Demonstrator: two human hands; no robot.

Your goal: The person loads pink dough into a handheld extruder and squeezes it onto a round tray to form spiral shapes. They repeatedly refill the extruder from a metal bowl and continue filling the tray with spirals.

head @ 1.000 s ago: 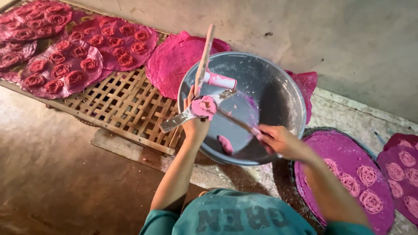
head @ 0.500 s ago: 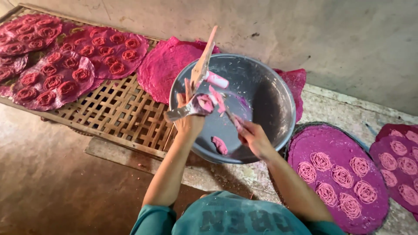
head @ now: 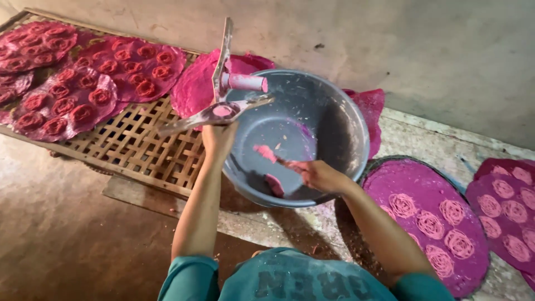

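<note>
The left hand (head: 219, 135) is clamped on a metal press tool (head: 218, 107) held over the rim of the grey metal bowl (head: 329, 111) — pink dough sits in its cup. The right hand (head: 317, 174) reaches inside the bowl, fingers pinched on a pink dough piece (head: 266, 153). Pink spiral-topped discs (head: 429, 217) lie beside; others rest on the bamboo rack (head: 134, 147).

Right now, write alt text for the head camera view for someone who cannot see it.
A person's left hand holds a metal press filled with pink dough over a grey bowl, while the right hand scoops dough inside the bowl. Round pink sheets with spiral rosettes lie on a bamboo rack to the left and a tray to the right.
</note>
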